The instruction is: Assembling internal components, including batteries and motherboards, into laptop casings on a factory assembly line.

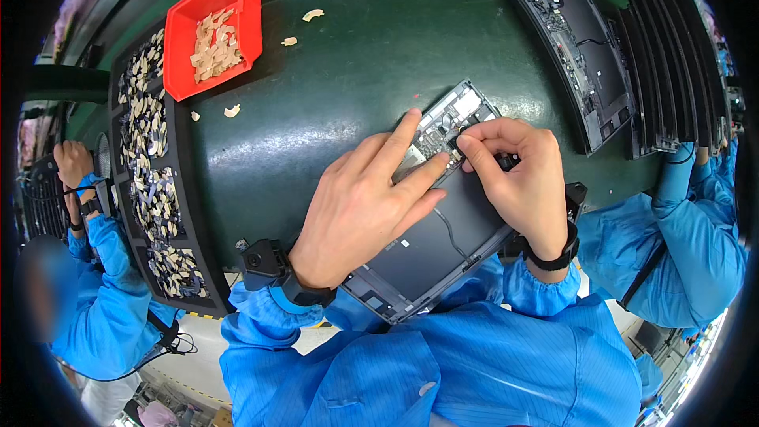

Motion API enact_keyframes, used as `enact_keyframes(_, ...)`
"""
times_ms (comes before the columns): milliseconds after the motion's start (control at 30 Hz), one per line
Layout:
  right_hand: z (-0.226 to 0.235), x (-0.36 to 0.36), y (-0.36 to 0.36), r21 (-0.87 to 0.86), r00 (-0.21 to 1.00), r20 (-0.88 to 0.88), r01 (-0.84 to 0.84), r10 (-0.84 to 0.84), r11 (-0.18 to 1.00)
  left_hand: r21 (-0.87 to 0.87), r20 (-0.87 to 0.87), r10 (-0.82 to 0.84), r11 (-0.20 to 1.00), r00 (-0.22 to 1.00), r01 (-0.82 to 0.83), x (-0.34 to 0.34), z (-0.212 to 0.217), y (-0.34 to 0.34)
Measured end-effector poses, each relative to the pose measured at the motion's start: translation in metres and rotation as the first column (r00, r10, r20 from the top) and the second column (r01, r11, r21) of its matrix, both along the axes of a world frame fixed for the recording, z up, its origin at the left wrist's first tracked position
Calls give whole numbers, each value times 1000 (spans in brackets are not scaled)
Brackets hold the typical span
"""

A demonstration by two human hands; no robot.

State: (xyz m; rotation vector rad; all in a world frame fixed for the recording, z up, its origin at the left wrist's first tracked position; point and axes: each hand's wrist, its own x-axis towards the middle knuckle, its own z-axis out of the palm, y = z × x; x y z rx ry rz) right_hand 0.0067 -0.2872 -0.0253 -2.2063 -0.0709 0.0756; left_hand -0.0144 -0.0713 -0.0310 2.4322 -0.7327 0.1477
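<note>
An opened laptop base lies slanted on the green bench in front of me, its circuit board exposed toward the far end. My left hand rests over its left side with fingers spread, the fingertips touching the board area. Over the board's right part, my right hand has thumb and index finger pinched together. Whatever small piece sits between those fingertips is too hidden to name. A dark cable runs across the bare grey part of the base.
At the upper left stands a red bin of small tan pieces, beside a black compartment tray full of small black and tan parts. Loose tan pieces lie nearby. Another laptop base and a stacked row stand right. Co-workers flank me.
</note>
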Motion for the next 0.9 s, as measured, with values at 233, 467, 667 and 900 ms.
enact_keyframes(233,1,3,3,-1,1000,27,-8,8,1000,-2,6,3,1000,1000,-3,2,-1,1)
enact_keyframes(467,0,4,4,-1,1000,13,-28,28,1000,36,17,15,999,1000,-16,3,1,-1)
enact_keyframes(667,6,6,2,47,999,-34,-29,31,998,62,53,21,998,998,-24,4,4,-6)
enact_keyframes(900,30,7,-2,-161,989,46,-132,141,978,126,-1,58,990,998,-57,5,13,-13)
